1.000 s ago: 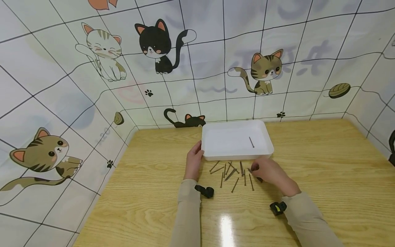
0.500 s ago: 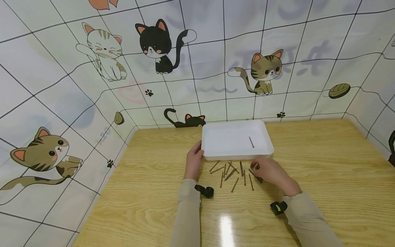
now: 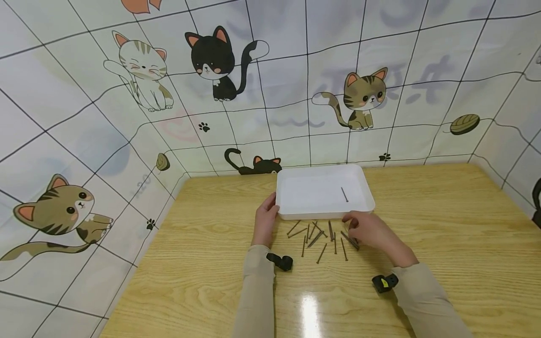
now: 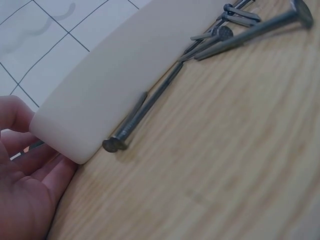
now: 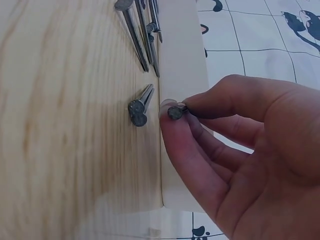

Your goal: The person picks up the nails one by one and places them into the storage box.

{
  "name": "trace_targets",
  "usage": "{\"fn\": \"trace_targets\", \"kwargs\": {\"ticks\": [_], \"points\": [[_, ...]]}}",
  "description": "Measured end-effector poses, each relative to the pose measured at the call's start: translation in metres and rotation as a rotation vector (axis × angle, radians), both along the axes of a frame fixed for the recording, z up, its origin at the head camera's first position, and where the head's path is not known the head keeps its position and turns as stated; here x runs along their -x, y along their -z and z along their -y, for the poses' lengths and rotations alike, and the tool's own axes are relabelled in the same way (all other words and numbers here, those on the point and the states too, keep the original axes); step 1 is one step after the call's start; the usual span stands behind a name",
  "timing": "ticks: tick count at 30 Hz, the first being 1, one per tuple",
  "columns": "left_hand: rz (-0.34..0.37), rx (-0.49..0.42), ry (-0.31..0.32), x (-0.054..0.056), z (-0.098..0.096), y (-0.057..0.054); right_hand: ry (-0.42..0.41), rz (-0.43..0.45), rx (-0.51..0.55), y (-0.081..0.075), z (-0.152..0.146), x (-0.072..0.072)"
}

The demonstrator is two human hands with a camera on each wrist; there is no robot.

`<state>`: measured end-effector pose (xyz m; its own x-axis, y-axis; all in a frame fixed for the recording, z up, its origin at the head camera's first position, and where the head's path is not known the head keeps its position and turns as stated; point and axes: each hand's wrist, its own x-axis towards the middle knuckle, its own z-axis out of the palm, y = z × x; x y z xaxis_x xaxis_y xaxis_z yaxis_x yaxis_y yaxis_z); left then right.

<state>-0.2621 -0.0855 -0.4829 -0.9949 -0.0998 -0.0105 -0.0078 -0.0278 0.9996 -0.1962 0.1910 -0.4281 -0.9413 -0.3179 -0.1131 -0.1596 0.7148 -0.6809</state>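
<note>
A white tray (image 3: pixel 310 192) stands toward the back of the table, with one nail (image 3: pixel 344 194) lying in its right part. My left hand (image 3: pixel 265 223) grips the tray at its left front corner, thumb by the rim and fingers low on the side. In the right wrist view, my right hand (image 5: pixel 270 140) pinches a nail (image 5: pixel 175 112) between thumb and index finger, head toward the camera, just beside the tray's wall (image 5: pixel 175 65). Two nails (image 5: pixel 138 107) lie side by side on the wood below that hand. More loose nails (image 3: pixel 322 253) are scattered before the tray.
The light wooden table (image 3: pixel 203 281) meets a cat-printed wall covering (image 3: pixel 296 94) at the back and sides. Small black cameras sit at the left wrist (image 3: pixel 281 262) and right wrist (image 3: pixel 383 283). A black object (image 3: pixel 537 202) shows at the right edge.
My right hand has lifted a nail up and away from the two that lie together, rising toward the tray's front wall. The left hand and tray stay in place.
</note>
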Motion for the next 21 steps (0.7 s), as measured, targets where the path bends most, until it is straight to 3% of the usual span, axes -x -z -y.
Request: {"fn": "trace_targets", "kwargs": {"ticks": [9,21], "points": [[0.004,-0.003,-0.004,-0.0006,0.0001,0.0006,0.010,0.005,0.086,0.0039,-0.0035,0.0031],[0.014,0.009,-0.014,-0.0019,-0.0012,-0.0020,0.067,-0.025,0.178,-0.0026,-0.0074,0.0050]]}}
